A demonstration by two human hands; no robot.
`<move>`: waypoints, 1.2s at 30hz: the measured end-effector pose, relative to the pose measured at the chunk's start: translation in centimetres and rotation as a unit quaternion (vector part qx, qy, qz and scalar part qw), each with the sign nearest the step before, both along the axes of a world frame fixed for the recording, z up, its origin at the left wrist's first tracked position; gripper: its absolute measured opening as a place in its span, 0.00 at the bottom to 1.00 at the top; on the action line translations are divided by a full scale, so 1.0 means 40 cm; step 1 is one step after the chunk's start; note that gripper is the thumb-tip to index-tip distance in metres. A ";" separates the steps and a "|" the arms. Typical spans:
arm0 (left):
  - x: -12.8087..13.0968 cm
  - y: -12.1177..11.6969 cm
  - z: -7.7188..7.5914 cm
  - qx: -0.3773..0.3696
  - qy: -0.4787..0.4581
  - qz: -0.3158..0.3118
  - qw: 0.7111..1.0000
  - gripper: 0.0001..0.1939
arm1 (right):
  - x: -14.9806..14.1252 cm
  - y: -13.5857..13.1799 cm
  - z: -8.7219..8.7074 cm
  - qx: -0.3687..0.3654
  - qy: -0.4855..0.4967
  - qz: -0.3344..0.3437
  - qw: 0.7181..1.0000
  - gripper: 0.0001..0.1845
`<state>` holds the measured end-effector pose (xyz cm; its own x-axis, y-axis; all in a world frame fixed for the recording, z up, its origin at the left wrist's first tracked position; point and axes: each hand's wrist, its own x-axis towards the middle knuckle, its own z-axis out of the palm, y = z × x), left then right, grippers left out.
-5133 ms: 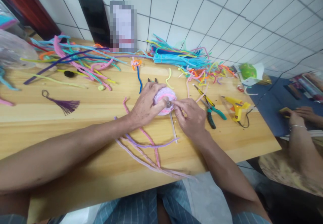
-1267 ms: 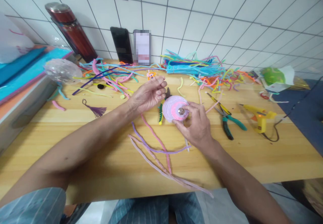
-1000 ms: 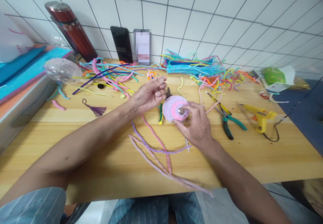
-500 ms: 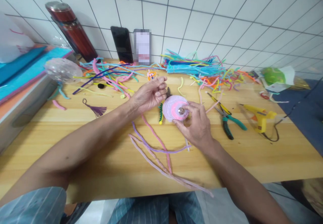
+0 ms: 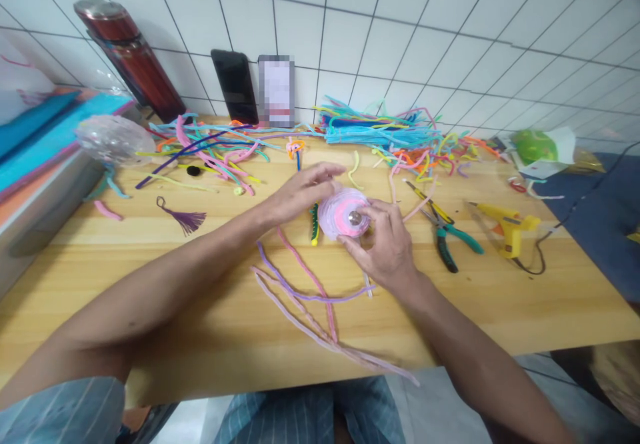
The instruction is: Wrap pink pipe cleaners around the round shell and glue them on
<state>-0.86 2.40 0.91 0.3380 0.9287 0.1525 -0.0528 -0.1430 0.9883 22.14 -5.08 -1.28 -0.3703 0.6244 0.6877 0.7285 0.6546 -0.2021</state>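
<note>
A round coil of lilac and pink pipe cleaner (image 5: 330, 214), with a shiny silver knob (image 5: 355, 217) at its middle, is held above the table. My right hand (image 5: 389, 241) grips its right side, the thumb at the lower edge and the fingers by the knob. At the upper left rim of the coil is my left hand (image 5: 307, 194), fingers stretched out and apart; whether they touch the rim I cannot tell. A green and yellow strip (image 5: 315, 224) lies just left of the coil. Nearer me are loose purple (image 5: 300, 295) and pink (image 5: 306, 262) pipe cleaners.
Pliers (image 5: 445, 244) and a yellow glue gun (image 5: 511, 227) with a cord lie to the right. A purple tassel (image 5: 183, 217) is at left. Bundled pipe cleaners (image 5: 370, 134), two phones (image 5: 234, 87) and a red flask (image 5: 133, 64) line the tiled wall.
My left hand's fingers have uncurled from a loose fist and come down over the coil's upper left rim. The right hand keeps its grip; the view has shifted slightly.
</note>
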 end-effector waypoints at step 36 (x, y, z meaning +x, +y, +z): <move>0.030 -0.045 -0.032 0.148 0.137 -0.056 0.978 0.24 | 0.019 0.008 0.003 0.023 -0.029 -0.012 0.999 0.23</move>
<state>0.34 0.61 -0.36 0.5009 0.8123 0.2987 0.1772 -0.4340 0.8833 22.88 -4.75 -1.18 -0.3949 0.6015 0.6945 0.7538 0.6442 -0.1294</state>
